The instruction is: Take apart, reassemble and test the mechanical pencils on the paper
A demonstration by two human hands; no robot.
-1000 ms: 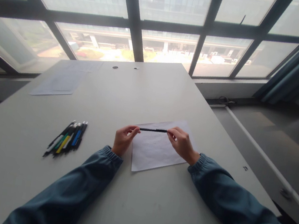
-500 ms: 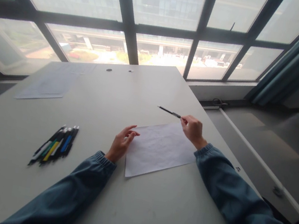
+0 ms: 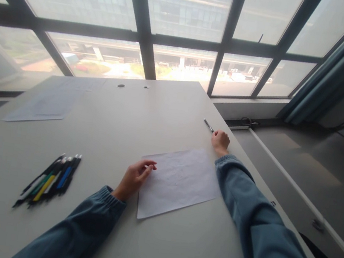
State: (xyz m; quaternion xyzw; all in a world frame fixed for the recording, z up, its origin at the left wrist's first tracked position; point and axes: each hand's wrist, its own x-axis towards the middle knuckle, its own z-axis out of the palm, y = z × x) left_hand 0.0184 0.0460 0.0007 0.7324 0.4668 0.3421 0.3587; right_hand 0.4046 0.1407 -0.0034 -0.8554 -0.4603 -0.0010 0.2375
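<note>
A sheet of paper (image 3: 179, 188) with faint marks lies on the white table in front of me. My left hand (image 3: 134, 178) rests at its left edge, the fingers loosely stretched over the corner area and nothing held between them. Beyond the sheet's far right corner, my right hand (image 3: 221, 142) is closed around a slim dark pen (image 3: 208, 125). The pen points away from me and to the left; whether it touches the tabletop I cannot tell.
Several pens and markers (image 3: 49, 182) lie bunched on the left. More paper sheets (image 3: 47, 99) are at the table's far left. A table edge (image 3: 243, 168) runs along the right, beside the floor. Windows (image 3: 181, 63) stand behind the table, with a curtain (image 3: 324, 78) at right.
My right hand has moved off the paper to its far right side, and the pen now points more steeply away from me. My left hand stays at the sheet's left edge. The view has shifted slightly.
</note>
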